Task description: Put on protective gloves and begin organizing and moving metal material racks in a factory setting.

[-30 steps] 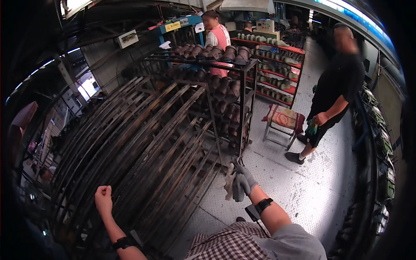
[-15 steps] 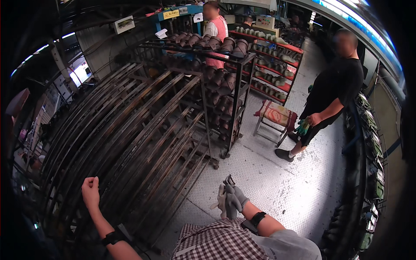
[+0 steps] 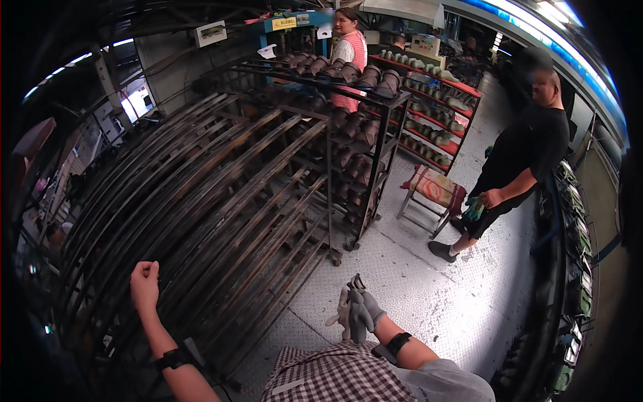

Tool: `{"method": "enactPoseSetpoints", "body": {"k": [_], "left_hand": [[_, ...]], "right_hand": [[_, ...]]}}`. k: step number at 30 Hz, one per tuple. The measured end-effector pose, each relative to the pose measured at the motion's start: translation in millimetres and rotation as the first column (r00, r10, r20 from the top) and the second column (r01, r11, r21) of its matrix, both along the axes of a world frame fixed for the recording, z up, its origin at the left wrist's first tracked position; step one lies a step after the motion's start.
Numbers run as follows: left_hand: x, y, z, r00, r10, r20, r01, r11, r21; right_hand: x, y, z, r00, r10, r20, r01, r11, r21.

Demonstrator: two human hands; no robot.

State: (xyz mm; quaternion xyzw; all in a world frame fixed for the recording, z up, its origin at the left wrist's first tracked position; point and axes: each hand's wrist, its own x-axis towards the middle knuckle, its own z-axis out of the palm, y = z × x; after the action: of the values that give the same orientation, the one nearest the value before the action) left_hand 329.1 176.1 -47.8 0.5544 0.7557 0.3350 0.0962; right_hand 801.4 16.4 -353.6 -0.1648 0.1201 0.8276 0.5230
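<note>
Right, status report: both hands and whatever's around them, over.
Left hand bare, closed fist, touching the empty dark metal rack. Right hand shut on grey work gloves. A person in black and a stool stand ahead on the floor.

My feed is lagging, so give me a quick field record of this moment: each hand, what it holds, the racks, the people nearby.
left hand: bare, closed in a fist, raised over the empty rack, holding nothing visible
right hand: closed on grey gloves
empty rack: long dark metal bars, bare, at left and centre
shoe rack: wheeled, loaded with dark boots, behind the empty rack
stool: small, cushioned, right of the shoe rack
floor: patterned metal plate
people: one in black at right holding something green; one in pink behind the shoe rack
</note>
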Motion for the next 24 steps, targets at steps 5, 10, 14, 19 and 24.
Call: {"method": "enactPoseSetpoints", "body": {"k": [5,10,14,19,24], "left_hand": [[2.7,-4.3,4.7,1.0,0.01,-0.014,-0.01,1.0,-0.012],[-3.3,1.8,-2.3,1.0,-0.021,-0.021,0.021,1.0,0.007],[-4.1,1.7,-4.4,1.0,-0.001,-0.031,0.001,1.0,0.006],[-5.0,-1.8,-3.1,0.999,0.004,-0.042,-0.004,1.0,0.003],[1.6,-1.6,1.9,0.999,-0.002,-0.048,0.002,1.0,-0.004]], "right_hand": [[-7.1,-2.0,9.1,0.999,0.023,-0.037,-0.021,0.999,0.049],[-8.4,-2.6,-15.7,0.916,-0.148,0.373,0.098,0.984,0.15],[-7.4,-5.0,-14.5,0.981,-0.122,0.148,0.108,0.989,0.098],[-9.8,-8.0,15.7,0.958,0.023,-0.284,-0.021,1.0,0.01],[-3.9,-9.3,5.1,0.979,0.059,-0.196,-0.055,0.998,0.025]]}}
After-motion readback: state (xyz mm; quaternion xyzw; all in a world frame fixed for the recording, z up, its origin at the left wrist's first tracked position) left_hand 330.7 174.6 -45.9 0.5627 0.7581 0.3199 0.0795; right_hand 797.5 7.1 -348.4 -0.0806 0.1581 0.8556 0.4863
